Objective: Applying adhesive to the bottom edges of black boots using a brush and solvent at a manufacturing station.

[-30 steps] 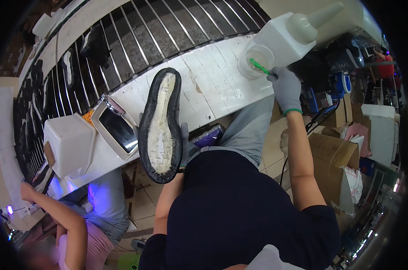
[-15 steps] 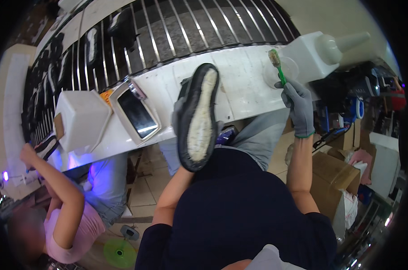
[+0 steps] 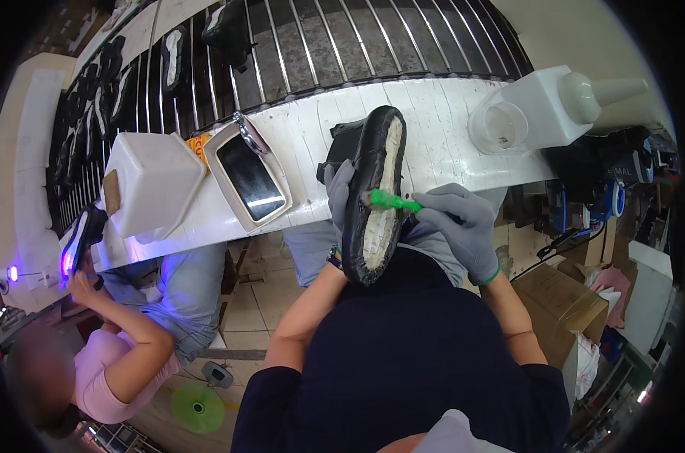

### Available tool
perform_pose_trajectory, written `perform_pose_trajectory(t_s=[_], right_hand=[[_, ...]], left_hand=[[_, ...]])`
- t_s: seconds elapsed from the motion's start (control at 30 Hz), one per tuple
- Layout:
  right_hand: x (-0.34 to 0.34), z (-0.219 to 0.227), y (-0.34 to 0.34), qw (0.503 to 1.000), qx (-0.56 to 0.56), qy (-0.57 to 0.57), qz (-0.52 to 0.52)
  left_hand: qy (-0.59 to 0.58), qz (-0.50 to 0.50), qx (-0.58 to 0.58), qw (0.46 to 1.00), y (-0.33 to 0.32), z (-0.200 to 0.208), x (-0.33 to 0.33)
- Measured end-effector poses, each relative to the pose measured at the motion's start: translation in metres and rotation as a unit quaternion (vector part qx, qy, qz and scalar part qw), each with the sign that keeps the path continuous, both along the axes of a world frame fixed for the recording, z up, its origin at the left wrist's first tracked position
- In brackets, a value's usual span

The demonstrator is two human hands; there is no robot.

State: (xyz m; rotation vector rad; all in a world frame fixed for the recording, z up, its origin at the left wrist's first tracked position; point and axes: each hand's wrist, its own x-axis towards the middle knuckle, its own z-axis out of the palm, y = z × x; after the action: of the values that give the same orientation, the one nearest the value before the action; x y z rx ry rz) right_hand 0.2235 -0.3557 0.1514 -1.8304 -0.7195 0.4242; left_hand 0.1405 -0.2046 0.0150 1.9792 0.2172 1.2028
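My gloved left hand (image 3: 337, 190) grips a black shoe upper (image 3: 366, 174) from its left side and holds it tilted, its cream-coloured bottom turned up. Part of that hand is hidden behind the shoe. In my gloved right hand (image 3: 463, 223) is a small green brush (image 3: 395, 201), shaped like a toothbrush. Its bristle end lies against the black border at the left edge of the cream bottom. Behind the left hand, another black piece (image 3: 344, 143) rests on the white bench (image 3: 433, 162).
A round translucent cup (image 3: 502, 127) stands beside a white nozzle bottle (image 3: 554, 106) at right. On the left are a pale tray (image 3: 278, 210) with a dark panel and a white box (image 3: 150, 181). Black shoes (image 3: 175, 60) lie on the roller rack. A co-worker (image 3: 131, 355) holds another shoe.
My right hand has brought the brush left from near the cup onto the shoe's bottom. The shoe has turned to lean rightward. At left, the co-worker's shoe has been raised.
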Motion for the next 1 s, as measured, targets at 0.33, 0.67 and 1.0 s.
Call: perform_pose_trajectory(t_s=[0.33, 0.67, 1.0], right_hand=[[0.053, -0.046, 0.017, 0.988, -0.109, -0.035, -0.102], [0.053, -0.021, 0.003, 0.990, -0.133, 0.044, -0.022], [0.070, -0.039, 0.021, 0.988, -0.079, -0.002, -0.132]], left_hand=[[0.113, -0.046, -0.050, 0.991, 0.001, -0.006, -0.010], [0.113, -0.058, -0.097, 0.987, 0.001, -0.002, -0.012], [0.109, -0.058, -0.129, 0.984, -0.001, 0.004, -0.005]])
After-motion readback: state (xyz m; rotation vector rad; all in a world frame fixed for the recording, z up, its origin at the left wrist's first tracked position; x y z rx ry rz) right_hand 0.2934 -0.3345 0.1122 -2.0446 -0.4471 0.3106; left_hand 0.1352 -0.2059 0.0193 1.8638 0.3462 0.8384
